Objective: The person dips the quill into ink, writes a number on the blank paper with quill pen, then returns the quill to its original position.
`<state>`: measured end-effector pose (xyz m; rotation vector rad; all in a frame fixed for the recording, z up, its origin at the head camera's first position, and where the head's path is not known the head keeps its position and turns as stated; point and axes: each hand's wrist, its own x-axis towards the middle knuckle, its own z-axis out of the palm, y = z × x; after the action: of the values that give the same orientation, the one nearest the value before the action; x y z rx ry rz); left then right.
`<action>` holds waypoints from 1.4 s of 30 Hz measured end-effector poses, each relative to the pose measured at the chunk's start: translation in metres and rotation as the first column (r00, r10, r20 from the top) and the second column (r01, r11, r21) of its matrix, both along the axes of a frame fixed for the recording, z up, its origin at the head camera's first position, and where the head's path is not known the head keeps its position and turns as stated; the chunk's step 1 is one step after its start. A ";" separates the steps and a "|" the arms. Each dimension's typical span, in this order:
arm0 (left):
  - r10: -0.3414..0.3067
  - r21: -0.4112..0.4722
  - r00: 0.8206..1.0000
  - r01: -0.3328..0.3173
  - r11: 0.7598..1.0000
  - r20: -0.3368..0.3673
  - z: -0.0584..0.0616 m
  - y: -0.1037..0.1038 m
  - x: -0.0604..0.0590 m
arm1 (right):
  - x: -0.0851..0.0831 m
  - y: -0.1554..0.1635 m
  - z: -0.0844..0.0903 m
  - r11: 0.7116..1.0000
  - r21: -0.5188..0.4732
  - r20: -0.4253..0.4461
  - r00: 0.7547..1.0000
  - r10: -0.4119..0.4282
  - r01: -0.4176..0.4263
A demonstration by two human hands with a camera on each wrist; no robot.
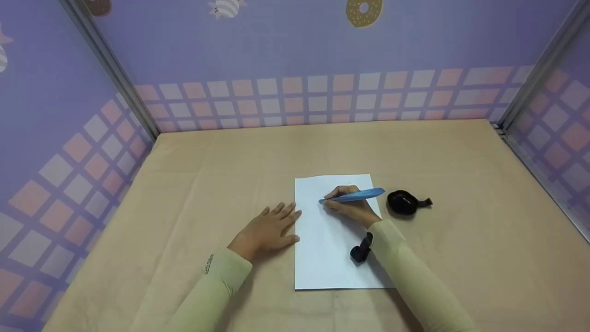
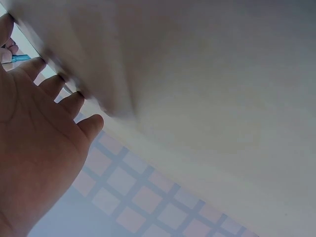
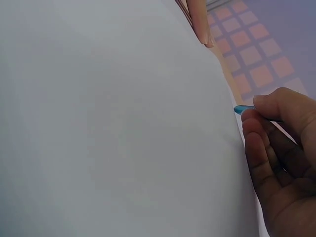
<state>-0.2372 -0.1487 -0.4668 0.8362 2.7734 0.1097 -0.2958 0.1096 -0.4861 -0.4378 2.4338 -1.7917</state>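
Note:
A white stack of paper point(image 1: 322, 258) lies on the table, its long side running away from me. My right hand point(image 1: 348, 203) pinches a blue pen point(image 1: 362, 195) between thumb and fingers over the upper part of the paper. The pen slants, its narrow tip toward the left and its broad back end toward the right; in the right wrist view its blue tip point(image 3: 242, 108) juts past the fingertips. Flat beside the paper, my left hand point(image 1: 269, 228) spreads its fingers, with fingertips at the left edge. In the left wrist view its palm point(image 2: 39, 123) shows, holding nothing.
A glossy black rounded object point(image 1: 402, 203) with a short stem lies right of the paper. A black wrist camera point(image 1: 361, 251) sits at the right cuff. Beige cloth point(image 1: 230, 166) covers the table, with patterned panels point(image 1: 295, 50) behind and at both sides.

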 end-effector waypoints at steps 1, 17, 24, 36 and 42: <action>0.000 -0.001 1.000 0.000 1.000 0.002 0.000 0.000 0.000 | 0.000 0.000 0.000 1.000 0.002 0.007 1.000 -0.001 0.001; -0.014 0.015 1.000 0.014 1.000 -0.005 0.002 -0.001 0.000 | 0.002 -0.002 0.001 0.996 -0.013 -0.006 0.996 0.089 -0.089; -0.008 0.014 1.000 0.008 1.000 0.004 0.003 0.000 0.001 | 0.009 -0.006 0.012 0.993 0.016 0.012 0.993 0.116 -0.116; -0.002 0.010 1.000 0.001 1.000 0.021 0.002 0.000 -0.001 | 0.006 -0.006 0.000 0.991 -0.002 0.033 0.991 0.131 -0.131; 0.005 0.020 1.000 -0.005 1.000 0.021 0.001 0.000 -0.001 | 0.020 -0.009 0.018 0.987 -0.017 0.018 0.987 0.158 -0.157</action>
<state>-0.2382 -0.1487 -0.4660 0.8283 2.7590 0.1472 -0.2762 0.1003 -0.4676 -0.5933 2.3024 -1.7425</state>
